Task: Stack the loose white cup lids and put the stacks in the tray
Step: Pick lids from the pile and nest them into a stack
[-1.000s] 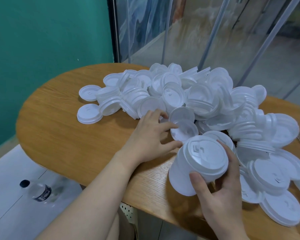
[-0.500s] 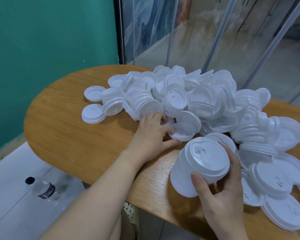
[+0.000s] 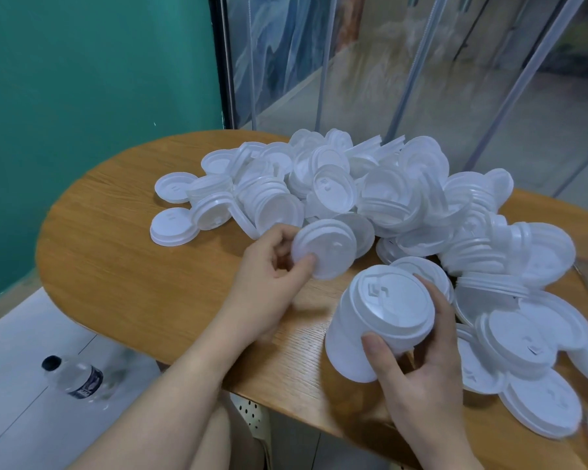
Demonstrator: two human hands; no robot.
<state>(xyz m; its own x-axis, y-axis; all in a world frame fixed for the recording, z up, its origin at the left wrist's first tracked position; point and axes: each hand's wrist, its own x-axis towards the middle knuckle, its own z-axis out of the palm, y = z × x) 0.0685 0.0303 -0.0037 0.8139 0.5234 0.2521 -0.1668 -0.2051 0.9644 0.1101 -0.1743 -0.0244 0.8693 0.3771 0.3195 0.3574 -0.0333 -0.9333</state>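
Observation:
A big heap of loose white cup lids covers the back and right of the wooden table. My left hand pinches a single white lid by its rim, tilted and lifted just off the heap's near edge. My right hand grips a stack of nested lids, held on its side above the table's front edge, its top lid facing me. No tray shows in view.
Two single lids lie flat at the heap's left end. More flat lids spread along the right front. A plastic water bottle lies on the floor at left. A teal wall and glass panels stand behind the table.
My left hand has picked one lid out of the heap's near edge and raised it, tilted, off the table. The stack in my right hand has stayed almost still.

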